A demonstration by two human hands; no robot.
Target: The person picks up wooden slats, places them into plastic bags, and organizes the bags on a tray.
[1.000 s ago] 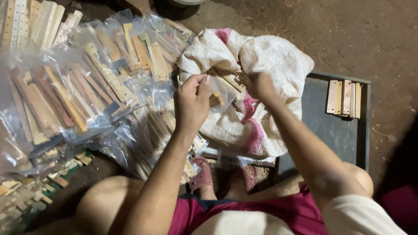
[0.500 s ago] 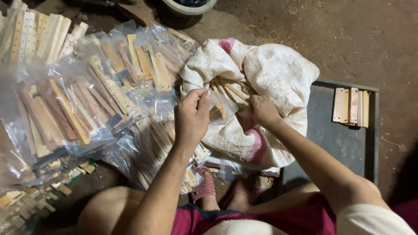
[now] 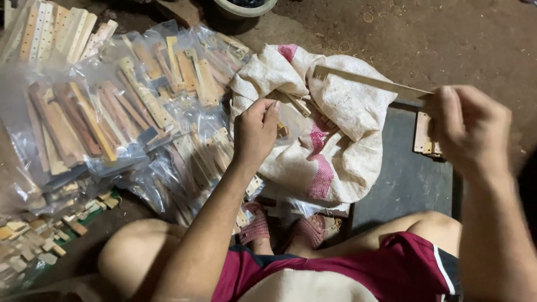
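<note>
The strip (image 3: pixel 369 82), a long, thin, flat length of pale wood, is lifted clear above the sack (image 3: pixel 341 162), running from over the sack's top fold out to the right. The right hand (image 3: pixel 469 130) is closed on its right end, thumb and fingers pinching it, so nearly all of the strip sticks out leftward from the grip. The left hand (image 3: pixel 255 133) is at the sack's mouth, its fingers curled onto the cloth edge beside a short stick (image 3: pixel 295 104) that pokes out of the opening; whether it grips the cloth or the stick cannot be told.

The sack is coarse woven white stuff with pink stripes, crumpled and slumped, more sticks showing inside. It lies partly on a dark flat board (image 3: pixel 404 179), where a small row of short wooden pieces (image 3: pixel 423 136) sits just under the right hand.

Left of the sack, clear plastic bags (image 3: pixel 112 123) packed with flat wooden slats, pale to reddish brown, lie heaped and overlapping, touching the sack's side. Loose pale slats (image 3: pixel 50 31) sit top left and small wood offcuts (image 3: pixel 39 235) lower left. The person's feet in pink sandals (image 3: pixel 260 226) rest below the sack on bare dirt.
</note>
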